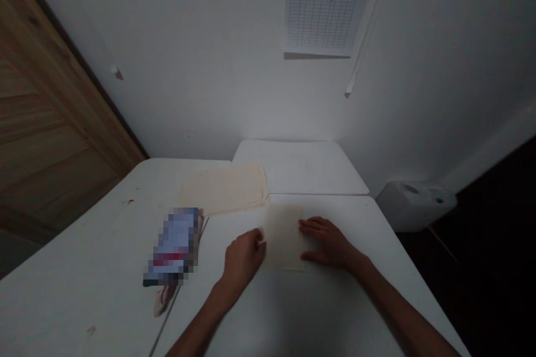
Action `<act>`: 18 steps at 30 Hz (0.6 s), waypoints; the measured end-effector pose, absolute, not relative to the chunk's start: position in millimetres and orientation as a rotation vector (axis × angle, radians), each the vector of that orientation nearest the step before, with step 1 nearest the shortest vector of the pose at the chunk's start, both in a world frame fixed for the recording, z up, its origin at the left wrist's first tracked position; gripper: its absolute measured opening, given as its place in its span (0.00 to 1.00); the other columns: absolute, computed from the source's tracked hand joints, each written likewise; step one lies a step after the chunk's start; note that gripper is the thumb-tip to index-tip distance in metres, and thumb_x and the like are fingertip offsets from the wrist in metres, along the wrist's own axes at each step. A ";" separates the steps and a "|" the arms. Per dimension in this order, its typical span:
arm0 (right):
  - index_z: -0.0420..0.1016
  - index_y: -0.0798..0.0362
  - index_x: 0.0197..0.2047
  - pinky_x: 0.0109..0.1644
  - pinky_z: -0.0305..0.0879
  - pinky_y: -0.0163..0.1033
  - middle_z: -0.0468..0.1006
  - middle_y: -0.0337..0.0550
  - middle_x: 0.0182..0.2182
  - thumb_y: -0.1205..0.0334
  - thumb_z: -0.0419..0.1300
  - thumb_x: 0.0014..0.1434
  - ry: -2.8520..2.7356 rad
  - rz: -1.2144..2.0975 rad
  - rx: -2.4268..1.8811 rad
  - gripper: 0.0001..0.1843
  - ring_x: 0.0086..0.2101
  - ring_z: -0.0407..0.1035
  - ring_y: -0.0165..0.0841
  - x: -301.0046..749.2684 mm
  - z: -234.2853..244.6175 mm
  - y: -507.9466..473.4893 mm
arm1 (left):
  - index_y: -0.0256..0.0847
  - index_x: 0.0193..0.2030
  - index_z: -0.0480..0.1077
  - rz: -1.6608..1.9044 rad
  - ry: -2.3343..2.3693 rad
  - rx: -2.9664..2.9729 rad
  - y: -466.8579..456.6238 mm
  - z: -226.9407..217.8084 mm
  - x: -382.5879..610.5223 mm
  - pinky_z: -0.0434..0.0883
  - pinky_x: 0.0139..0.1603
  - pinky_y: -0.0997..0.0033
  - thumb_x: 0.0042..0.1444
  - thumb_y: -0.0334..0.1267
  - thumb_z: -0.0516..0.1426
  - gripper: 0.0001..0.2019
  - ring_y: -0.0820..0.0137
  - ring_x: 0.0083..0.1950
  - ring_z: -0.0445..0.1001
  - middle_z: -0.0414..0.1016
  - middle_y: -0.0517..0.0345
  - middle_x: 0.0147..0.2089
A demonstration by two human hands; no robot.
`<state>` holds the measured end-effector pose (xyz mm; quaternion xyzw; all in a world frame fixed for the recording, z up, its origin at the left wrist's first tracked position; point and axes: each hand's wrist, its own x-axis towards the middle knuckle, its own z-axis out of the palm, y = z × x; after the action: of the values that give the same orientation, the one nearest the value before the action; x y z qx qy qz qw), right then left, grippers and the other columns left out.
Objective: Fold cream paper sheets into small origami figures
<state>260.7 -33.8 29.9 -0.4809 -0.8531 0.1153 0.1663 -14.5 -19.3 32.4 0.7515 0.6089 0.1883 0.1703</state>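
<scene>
A pale cream sheet, perhaps paper, lies flat on the white table in front of me. At its left edge my left hand is closed, with thumb and forefinger pinched on the sheet's margin; a whitish bit shows at the fingertips. My right hand rests at the opposite edge, fingers stretched out and apart, tips touching the sheet. Behind and to the left lies a larger pile of similar cream sheets, its layers slightly uneven.
A blurred-out phone-like object lies on the left, over a pinkish strap or cloth. The white tables meet at seams. A printed chart hangs on the wall. A white container stands beyond the right edge; a wooden door is at left.
</scene>
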 end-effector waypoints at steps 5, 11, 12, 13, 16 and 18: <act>0.63 0.50 0.62 0.63 0.50 0.51 0.62 0.48 0.62 0.37 0.64 0.47 -2.455 0.356 -1.380 0.44 0.60 0.56 0.46 262.6 31.3 -38.0 | 0.41 0.48 0.69 0.691 1.078 2.523 -54.6 23.7 -5.1 0.68 0.50 0.62 0.60 0.30 0.50 0.12 0.62 0.50 0.69 0.71 0.47 0.49; 0.63 0.51 0.63 0.64 0.50 0.51 0.61 0.48 0.63 0.36 0.63 0.47 -2.467 0.342 -1.371 0.45 0.60 0.55 0.45 264.0 28.8 -38.7 | 0.42 0.59 0.62 0.441 0.910 2.716 -85.2 25.7 7.3 0.61 0.59 0.46 0.56 0.34 0.55 0.22 0.54 0.56 0.65 0.65 0.44 0.59; 0.63 0.51 0.63 0.63 0.50 0.51 0.61 0.49 0.63 0.35 0.63 0.47 -2.470 0.341 -1.364 0.46 0.60 0.54 0.46 264.6 27.4 -38.1 | 0.41 0.61 0.60 0.396 0.907 2.734 -88.5 27.4 9.0 0.59 0.59 0.44 0.57 0.38 0.56 0.25 0.52 0.57 0.64 0.65 0.42 0.60; 0.62 0.52 0.63 0.63 0.50 0.51 0.61 0.49 0.63 0.35 0.63 0.47 -2.473 0.342 -1.356 0.46 0.61 0.54 0.46 265.4 25.8 -37.5 | 0.42 0.63 0.58 0.369 0.917 2.752 -91.4 28.5 10.5 0.57 0.60 0.42 0.57 0.41 0.55 0.27 0.51 0.59 0.63 0.63 0.41 0.61; 0.62 0.52 0.63 0.63 0.50 0.52 0.60 0.50 0.63 0.34 0.63 0.46 -2.475 0.350 -1.338 0.47 0.61 0.53 0.46 267.8 20.2 -36.1 | 0.43 0.68 0.51 0.286 0.984 2.789 -98.3 27.5 13.8 0.53 0.62 0.39 0.58 0.46 0.54 0.32 0.49 0.61 0.59 0.59 0.43 0.65; 0.62 0.52 0.63 0.64 0.51 0.52 0.60 0.49 0.64 0.36 0.62 0.49 -2.464 0.360 -1.346 0.45 0.61 0.53 0.45 268.7 16.9 -36.0 | 0.45 0.69 0.47 0.253 1.025 2.805 -101.5 23.3 14.9 0.51 0.63 0.39 0.58 0.48 0.53 0.34 0.49 0.63 0.58 0.58 0.45 0.66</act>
<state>268.7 -36.0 16.9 -0.4699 -0.8599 0.1256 0.1549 14.9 -101.5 23.3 0.9335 0.3411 0.0843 0.0723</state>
